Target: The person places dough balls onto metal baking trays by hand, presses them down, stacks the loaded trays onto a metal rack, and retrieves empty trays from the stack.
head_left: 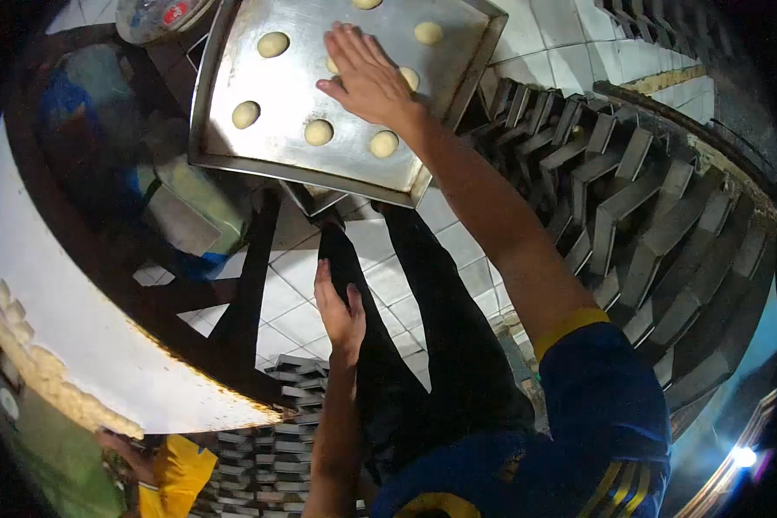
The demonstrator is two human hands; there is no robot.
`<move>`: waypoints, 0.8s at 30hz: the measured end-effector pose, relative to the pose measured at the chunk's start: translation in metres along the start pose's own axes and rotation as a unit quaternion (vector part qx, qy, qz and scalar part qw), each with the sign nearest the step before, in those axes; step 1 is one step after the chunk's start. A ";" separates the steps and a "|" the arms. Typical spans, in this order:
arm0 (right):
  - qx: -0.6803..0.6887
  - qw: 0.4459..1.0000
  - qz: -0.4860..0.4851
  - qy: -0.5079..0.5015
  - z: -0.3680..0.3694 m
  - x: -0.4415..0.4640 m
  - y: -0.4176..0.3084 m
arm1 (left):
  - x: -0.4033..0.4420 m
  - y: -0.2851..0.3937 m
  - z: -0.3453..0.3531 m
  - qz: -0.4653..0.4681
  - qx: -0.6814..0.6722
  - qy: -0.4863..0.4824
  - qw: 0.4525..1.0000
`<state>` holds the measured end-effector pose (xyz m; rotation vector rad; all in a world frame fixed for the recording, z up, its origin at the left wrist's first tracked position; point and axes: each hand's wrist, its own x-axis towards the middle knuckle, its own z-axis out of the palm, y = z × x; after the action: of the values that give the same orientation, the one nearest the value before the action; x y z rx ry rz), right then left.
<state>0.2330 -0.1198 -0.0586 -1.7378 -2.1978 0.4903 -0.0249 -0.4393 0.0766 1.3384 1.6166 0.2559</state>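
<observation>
A metal baking tray (289,86) with raised sides stands at the top of the view, with several pale dough balls (319,132) spaced across it. Flat and palm down, my right hand (369,79) reaches over the middle of the tray with its fingers stretched out. Part of a dough ball (410,79) shows at the edge of this hand, and another peeks out near the thumb. Whether the palm touches them, I cannot tell. My left hand (341,318) hangs in the air above my legs, fingers extended and thumb apart, holding nothing.
Stacked metal pans (613,207) line the right side, and more pans (263,462) are at the bottom. A white table (104,311) curves along the left, bearing a row of dough pieces (56,371). Beyond it is another person in a yellow shirt (181,475). Bags (186,207) lie beneath.
</observation>
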 end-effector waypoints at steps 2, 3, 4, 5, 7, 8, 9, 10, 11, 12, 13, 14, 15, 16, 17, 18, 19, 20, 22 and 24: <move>-0.066 0.997 -0.024 -0.020 0.018 0.004 -0.001 | 0.001 0.000 0.001 -0.029 0.006 -0.002 1.000; -0.078 0.996 -0.032 -0.026 0.022 0.003 -0.001 | 0.002 0.000 -0.001 -0.028 0.007 -0.001 1.000; -0.094 0.994 -0.040 -0.031 0.025 0.004 0.001 | 0.004 0.002 -0.003 -0.034 0.001 0.003 0.999; -0.037 0.999 -0.012 -0.011 0.028 0.004 -0.001 | 0.005 0.004 -0.004 -0.042 -0.007 0.007 0.999; 0.179 0.981 0.080 0.002 0.020 0.017 -0.003 | 0.004 0.005 -0.005 -0.036 -0.009 0.012 0.999; 0.386 0.906 0.171 0.016 0.015 0.023 -0.003 | 0.004 0.005 -0.006 -0.031 -0.006 0.015 0.999; 0.371 0.914 0.161 0.039 0.003 0.033 0.004 | 0.004 0.007 -0.007 -0.029 -0.009 0.016 0.999; 0.369 0.915 0.159 0.039 -0.001 0.044 0.015 | 0.005 0.008 -0.007 -0.027 -0.005 0.018 0.999; 0.217 0.965 0.128 0.078 -0.005 0.058 0.026 | 0.005 0.008 -0.008 -0.026 0.001 0.020 0.999; 0.060 0.987 0.094 0.115 -0.009 0.069 0.032 | 0.004 0.006 -0.007 -0.024 -0.001 0.021 0.999; 0.029 0.982 0.127 0.139 -0.009 0.079 0.033 | 0.005 0.003 -0.004 -0.007 -0.001 0.026 1.000; 0.028 0.982 0.125 0.141 -0.012 0.084 0.037 | 0.006 0.000 -0.002 0.010 -0.002 0.031 0.999; -0.022 0.991 0.089 0.102 -0.007 0.087 0.052 | 0.008 -0.001 0.000 0.011 -0.003 0.033 0.999; -0.073 0.994 0.052 0.062 -0.002 0.087 0.063 | 0.009 -0.001 0.003 0.010 -0.003 0.043 0.999; -0.075 0.994 0.050 0.063 0.005 0.084 0.068 | 0.010 0.000 0.004 0.009 -0.003 0.053 0.999; -0.051 0.995 0.044 0.076 0.011 0.081 0.069 | 0.011 0.001 0.005 0.009 -0.004 0.054 0.998; -0.026 0.995 0.036 0.089 0.017 0.082 0.070 | 0.012 0.003 0.005 0.010 -0.012 0.058 0.998; -0.024 0.995 0.032 0.088 0.020 0.087 0.072 | 0.011 0.006 0.005 0.010 -0.019 0.063 0.998; 0.180 0.964 0.175 0.090 0.016 0.102 0.071 | 0.010 0.010 0.003 0.002 -0.022 0.060 0.998; 0.126 0.977 0.114 0.127 0.008 0.117 0.063 | 0.011 0.012 0.004 -0.001 -0.026 0.058 0.998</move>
<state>0.2581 0.0069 -0.0916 -1.8076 -1.6942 0.5387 -0.0132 -0.4269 0.0766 1.3022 1.6969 0.3786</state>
